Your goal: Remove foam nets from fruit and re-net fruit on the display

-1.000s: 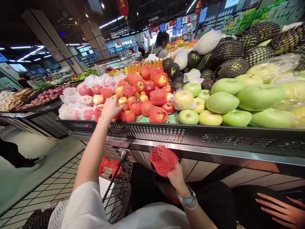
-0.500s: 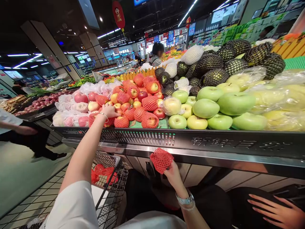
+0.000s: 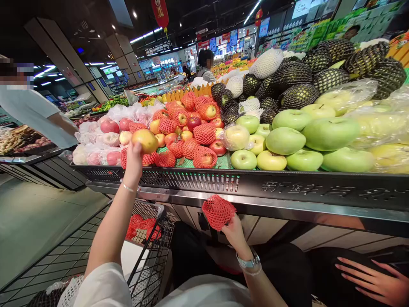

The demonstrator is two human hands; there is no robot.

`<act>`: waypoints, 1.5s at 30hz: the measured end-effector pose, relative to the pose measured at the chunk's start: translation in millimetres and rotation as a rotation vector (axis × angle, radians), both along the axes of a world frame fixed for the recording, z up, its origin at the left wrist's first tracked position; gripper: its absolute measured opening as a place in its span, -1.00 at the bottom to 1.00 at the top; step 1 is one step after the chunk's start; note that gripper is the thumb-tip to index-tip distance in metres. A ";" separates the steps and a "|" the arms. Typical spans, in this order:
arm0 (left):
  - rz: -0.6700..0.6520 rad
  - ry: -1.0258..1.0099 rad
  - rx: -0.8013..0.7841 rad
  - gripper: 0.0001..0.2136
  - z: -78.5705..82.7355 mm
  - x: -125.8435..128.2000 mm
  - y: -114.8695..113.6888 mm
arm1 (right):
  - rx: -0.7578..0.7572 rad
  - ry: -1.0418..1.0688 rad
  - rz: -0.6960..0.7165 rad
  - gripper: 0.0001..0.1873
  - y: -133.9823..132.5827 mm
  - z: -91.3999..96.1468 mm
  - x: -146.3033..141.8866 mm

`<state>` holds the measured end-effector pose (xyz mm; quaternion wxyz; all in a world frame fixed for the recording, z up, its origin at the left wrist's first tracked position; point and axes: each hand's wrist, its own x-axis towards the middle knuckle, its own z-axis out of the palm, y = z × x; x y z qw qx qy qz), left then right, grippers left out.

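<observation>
My left hand (image 3: 133, 160) is raised over the front edge of the fruit stand and grips a bare yellow-red apple (image 3: 145, 140). My right hand (image 3: 234, 232) is lower, below the stand's metal rim, closed on an empty red foam net sleeve (image 3: 218, 211). Behind the held apple lies a heap of red apples (image 3: 191, 136), many in red foam nets. A shopping cart (image 3: 150, 251) stands under my left arm with several red net sleeves inside.
Green apples (image 3: 284, 140) and dark netted fruit (image 3: 297, 79) fill the stand's right side; bagged pink apples (image 3: 96, 145) lie at left. The black stand rim (image 3: 223, 183) runs across. A person in a light shirt (image 3: 35, 113) stands at left. Another person's hand (image 3: 370, 277) rests at bottom right.
My left hand has lifted a bare apple out of the pile and pulled it back toward me. A person has walked closer on the left. My right hand has stayed put with the net.
</observation>
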<state>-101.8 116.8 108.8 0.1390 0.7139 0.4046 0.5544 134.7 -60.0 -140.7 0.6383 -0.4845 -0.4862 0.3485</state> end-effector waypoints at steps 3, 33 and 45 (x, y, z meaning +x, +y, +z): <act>-0.358 -0.361 -0.436 -0.29 -31.9 44.0 -73.6 | 0.012 -0.040 0.064 -0.58 -4.6 9.6 0.8; -0.819 0.246 -0.731 -0.36 -145.2 67.4 -118.7 | 0.021 -0.405 0.134 -0.35 -8.4 36.4 3.1; -0.646 -0.394 -0.934 -0.52 -158.2 83.4 -114.2 | 0.167 0.024 -0.138 -0.77 -15.1 40.1 9.1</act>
